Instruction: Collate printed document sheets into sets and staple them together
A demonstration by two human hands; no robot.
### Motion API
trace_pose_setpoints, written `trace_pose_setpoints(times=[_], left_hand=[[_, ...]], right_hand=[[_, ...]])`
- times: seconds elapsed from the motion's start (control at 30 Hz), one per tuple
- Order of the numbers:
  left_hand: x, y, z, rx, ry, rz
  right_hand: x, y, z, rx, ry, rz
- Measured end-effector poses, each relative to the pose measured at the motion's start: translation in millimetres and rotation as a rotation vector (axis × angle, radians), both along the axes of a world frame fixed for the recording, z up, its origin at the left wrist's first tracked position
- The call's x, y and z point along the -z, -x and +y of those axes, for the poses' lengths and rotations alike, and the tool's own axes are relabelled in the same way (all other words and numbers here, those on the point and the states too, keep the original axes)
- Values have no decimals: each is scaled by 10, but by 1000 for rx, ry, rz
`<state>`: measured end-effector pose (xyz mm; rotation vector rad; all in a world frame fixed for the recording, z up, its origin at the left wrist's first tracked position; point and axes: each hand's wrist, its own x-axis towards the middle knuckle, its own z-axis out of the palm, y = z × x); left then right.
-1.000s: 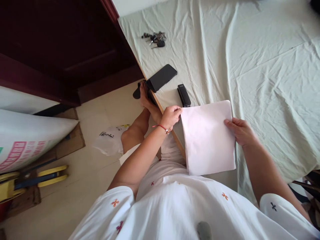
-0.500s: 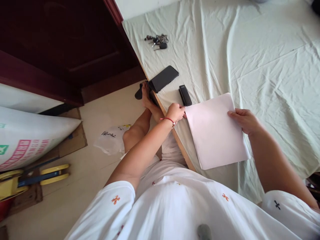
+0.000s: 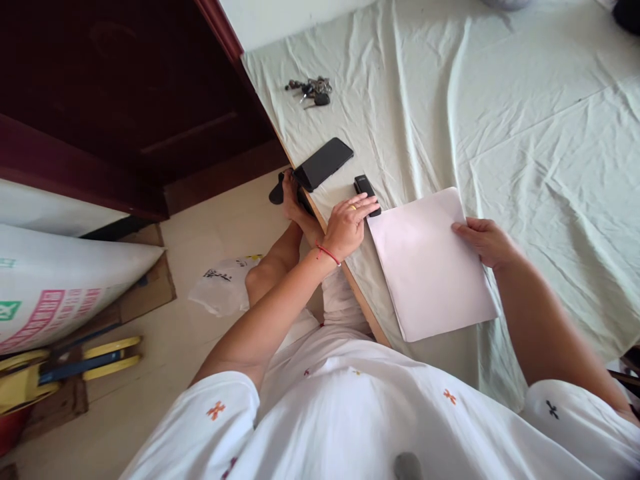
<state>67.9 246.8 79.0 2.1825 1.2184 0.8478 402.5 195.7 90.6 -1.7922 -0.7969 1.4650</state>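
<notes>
The left hand (image 3: 347, 223) lies palm down over the near end of the stapler (image 3: 367, 193), fingers stretched loosely across it and touching it; whether they grip it I cannot tell. The stapler sits on the sheet-covered table (image 3: 525, 133), just beside the top left corner of the paper (image 3: 430, 263). The paper lies flat near the table's edge, a little askew. The right hand (image 3: 483, 240) rests on the paper's right edge, fingers curled and pressing it down, thumb on top. A phone (image 3: 323, 163) lies just beyond the stapler, partly over the table's edge, and keys (image 3: 311, 90) sit farther up, well apart. A printed sack (image 3: 60, 280) leans on the floor to the left.
</notes>
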Motion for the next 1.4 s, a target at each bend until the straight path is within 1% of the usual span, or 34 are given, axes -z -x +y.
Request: trace_pose_setpoints(times=[0.13,0.3,0.4,0.5,0.57,0.7,0.8,0.87,0.93,1.0,1.07,1.13,1.2,1.27,1.33,1.4], left_hand=[[55,58,13,32,-20,94],[50,120,31,80,1,131],[74,132,25,91,13,146],[118,125,11,93,15,111],[143,112,12,95,18,75],[165,88,63,117,16,32],[143,99,98,138,39,-24],[106,131,55,122,75,-110],[61,172,-84,38,130,-242],[27,208,-322,-84,238,-414],[13,230,-633,-139,441,-617],[13,241,-974,-118,763,-840],[23,257,-1306,-140,1038,-1027],[52,294,-1602,-164,1199,-1150],[114,353,-1849,-231,1285,-1194],[211,425,-2045,-303,1337,-1149]], right_hand=[[17,-3,8,10,3,5],[40,-21,14,-24,-17,19],[45,-26,10,-21,-8,27],[41,-14,9,-1,9,18],[29,5,9,-12,6,9],[-35,44,-47,-20,-22,7],[-122,36,-204,12,-44,-4],[-192,14,-368,39,-56,-8],[-263,8,-549,79,-76,16],[-328,59,-705,141,-123,51],[-376,192,-799,209,-173,90],[-394,401,-820,238,-201,124],[-375,650,-790,187,-232,135],[-317,894,-747,117,-277,116],[-225,1098,-727,67,-341,96],[-108,1246,-743,38,-386,99]])
